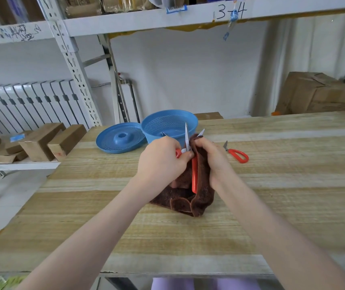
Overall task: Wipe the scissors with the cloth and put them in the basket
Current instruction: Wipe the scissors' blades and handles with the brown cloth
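Note:
My left hand [161, 162] grips a pair of red-handled scissors [194, 170] near the pivot, blades spread and pointing up and away from me. My right hand [213, 158] holds a brown cloth [188, 197] wrapped round the right blade, whose tip sticks out above the fingers. The cloth hangs down onto the wooden table [272, 185]. Just behind the hands stands a blue perforated basket [169, 124]. A second pair of red-handled scissors [237, 154] lies flat on the table to the right of my right hand.
A blue perforated lid [121, 138] lies left of the basket. Cardboard boxes [41, 141] sit on a low shelf at the left. A large carton [314, 94] stands behind the table at the right. Metal shelving runs overhead.

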Available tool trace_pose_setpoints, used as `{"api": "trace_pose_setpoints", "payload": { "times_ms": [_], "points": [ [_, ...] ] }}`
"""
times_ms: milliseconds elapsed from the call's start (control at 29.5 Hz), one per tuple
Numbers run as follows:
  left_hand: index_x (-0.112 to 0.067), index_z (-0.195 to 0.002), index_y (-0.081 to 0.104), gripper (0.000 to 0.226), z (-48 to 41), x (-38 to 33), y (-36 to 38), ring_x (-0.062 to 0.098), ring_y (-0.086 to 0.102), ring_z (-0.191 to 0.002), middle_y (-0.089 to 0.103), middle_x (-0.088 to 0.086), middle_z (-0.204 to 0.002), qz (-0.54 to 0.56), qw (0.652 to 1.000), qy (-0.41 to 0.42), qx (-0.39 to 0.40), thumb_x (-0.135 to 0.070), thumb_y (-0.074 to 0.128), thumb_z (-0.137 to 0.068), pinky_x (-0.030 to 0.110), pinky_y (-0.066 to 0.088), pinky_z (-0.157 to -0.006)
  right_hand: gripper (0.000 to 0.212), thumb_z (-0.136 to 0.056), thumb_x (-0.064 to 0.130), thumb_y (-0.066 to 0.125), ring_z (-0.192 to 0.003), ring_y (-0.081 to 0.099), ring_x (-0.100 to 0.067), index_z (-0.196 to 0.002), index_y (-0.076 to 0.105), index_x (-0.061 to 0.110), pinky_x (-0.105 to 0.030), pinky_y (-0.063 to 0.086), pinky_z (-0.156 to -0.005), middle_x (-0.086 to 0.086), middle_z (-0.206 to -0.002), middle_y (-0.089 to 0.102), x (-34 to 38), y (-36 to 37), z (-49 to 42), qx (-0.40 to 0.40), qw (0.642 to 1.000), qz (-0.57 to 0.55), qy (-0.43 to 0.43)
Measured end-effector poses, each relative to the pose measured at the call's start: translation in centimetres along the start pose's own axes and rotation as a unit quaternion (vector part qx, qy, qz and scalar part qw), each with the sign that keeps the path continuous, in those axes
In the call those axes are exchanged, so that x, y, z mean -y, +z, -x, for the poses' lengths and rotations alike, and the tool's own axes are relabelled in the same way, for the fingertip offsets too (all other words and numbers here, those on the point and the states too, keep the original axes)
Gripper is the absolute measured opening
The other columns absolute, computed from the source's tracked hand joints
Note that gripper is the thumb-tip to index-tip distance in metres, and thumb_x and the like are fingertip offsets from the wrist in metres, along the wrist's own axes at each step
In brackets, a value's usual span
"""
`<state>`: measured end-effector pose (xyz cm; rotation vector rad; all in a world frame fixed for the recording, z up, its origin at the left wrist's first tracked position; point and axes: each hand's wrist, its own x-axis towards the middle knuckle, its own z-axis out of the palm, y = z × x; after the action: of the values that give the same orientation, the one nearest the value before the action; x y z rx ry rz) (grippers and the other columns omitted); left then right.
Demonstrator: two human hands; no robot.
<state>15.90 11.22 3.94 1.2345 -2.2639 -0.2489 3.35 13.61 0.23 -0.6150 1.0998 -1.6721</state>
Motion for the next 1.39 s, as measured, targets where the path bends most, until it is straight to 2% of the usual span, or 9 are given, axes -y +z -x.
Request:
{"api": "trace_pose_setpoints", "payload": {
  "times_ms": [68,271,407,509,679,916,1018,1188,1391],
  "points": [
    [-0.020,-0.049,0.031,0.055,0.1,0.0,0.0,0.010,0.035,-0.045,0.033,-0.007,-0.044,0.004,1.000,-0.002,0.001,-0.043,0.067,-0.084,0.028,0.020,-0.045,0.013,-0.060,0.024,0.068,-0.057,0.065,-0.018,-0.061,0.075,0.013,-0.027,0.054,-0.057,-0.008,-0.067,0.069,0.3,-0.3,-0.2,-0.017,1.000,-0.003,0.006],
    [-0.017,-0.046,0.035,0.052,-0.5,-0.3,-0.5,0.013,0.040,-0.045,0.037,-0.005,-0.042,0.026,1.000,0.004,0.001,-0.036,0.068,-0.082,0.028,0.026,-0.046,0.021,-0.063,0.025,0.067,-0.066,0.064,-0.022,-0.075,0.075,0.010,-0.034,0.052,-0.073,-0.015,-0.079,0.067,0.1,-0.2,0.0,0.040,0.999,0.030,0.000],
    [-0.016,-0.048,0.036,0.053,-0.2,-0.5,-0.3,0.014,0.037,-0.045,0.034,-0.005,-0.044,0.023,1.000,0.014,0.003,-0.039,0.066,-0.084,0.028,0.024,-0.046,0.014,-0.078,0.013,0.066,-0.057,0.061,-0.019,-0.066,0.071,0.006,-0.029,0.050,-0.062,-0.013,-0.068,0.066,0.8,-1.0,-0.5,0.018,0.998,0.045,-0.045],
    [-0.014,-0.052,0.041,0.049,-0.4,-0.6,-0.4,0.018,0.047,-0.049,0.042,-0.003,-0.045,0.027,0.999,0.014,0.012,-0.041,0.066,-0.085,0.028,0.032,-0.048,0.030,-0.086,0.012,0.063,-0.051,0.062,-0.015,-0.057,0.072,0.013,-0.024,0.051,-0.052,-0.006,-0.060,0.066,0.4,-1.0,-0.7,0.003,0.999,0.008,-0.034],
    [-0.012,-0.054,0.046,0.046,-0.3,-0.3,-0.9,0.023,0.058,-0.053,0.050,0.001,-0.048,0.029,0.999,0.007,0.017,-0.039,0.066,-0.085,0.034,0.049,-0.055,0.027,-0.090,0.015,0.065,-0.057,0.065,-0.016,-0.064,0.072,0.010,-0.025,0.054,-0.058,-0.008,-0.066,0.069,-0.1,-0.9,0.1,0.050,0.997,0.047,-0.022],
    [-0.017,-0.050,0.040,0.049,-0.5,-0.1,-0.9,0.018,0.050,-0.048,0.044,-0.004,-0.045,0.025,1.000,0.005,0.004,-0.040,0.067,-0.084,0.029,0.036,-0.050,0.016,-0.089,0.016,0.067,-0.059,0.067,-0.017,-0.082,0.073,0.003,-0.025,0.056,-0.057,-0.008,-0.069,0.070,0.2,-0.6,-0.1,0.030,0.999,-0.018,-0.015],
    [-0.019,-0.049,0.037,0.050,-0.6,0.2,-0.9,0.021,0.047,-0.051,0.040,-0.004,-0.046,0.024,1.000,-0.006,-0.003,-0.037,0.068,-0.083,0.029,0.032,-0.052,0.019,-0.089,0.017,0.067,-0.061,0.069,-0.018,-0.074,0.073,0.007,-0.025,0.056,-0.060,-0.009,-0.070,0.072,-0.2,-0.5,0.1,0.067,0.997,0.023,-0.014],
    [-0.017,-0.051,0.040,0.048,-0.6,0.0,-0.6,0.018,0.050,-0.051,0.044,-0.004,-0.045,0.017,1.000,-0.001,0.006,-0.040,0.066,-0.084,0.028,0.034,-0.050,0.024,-0.086,0.014,0.069,-0.056,0.066,-0.017,-0.063,0.075,0.012,-0.025,0.055,-0.057,-0.008,-0.064,0.070,0.6,-0.3,-0.3,0.027,0.999,-0.004,-0.024],
    [-0.018,-0.049,0.039,0.048,-0.9,0.5,-0.8,0.018,0.045,-0.052,0.041,-0.005,-0.047,0.021,1.000,-0.014,0.005,-0.039,0.069,-0.082,0.029,0.029,-0.049,0.016,-0.090,0.015,0.065,-0.061,0.067,-0.017,-0.079,0.070,0.004,-0.026,0.056,-0.064,-0.009,-0.070,0.071,0.3,-0.3,0.0,0.074,0.997,0.038,0.000]
  ]
}}
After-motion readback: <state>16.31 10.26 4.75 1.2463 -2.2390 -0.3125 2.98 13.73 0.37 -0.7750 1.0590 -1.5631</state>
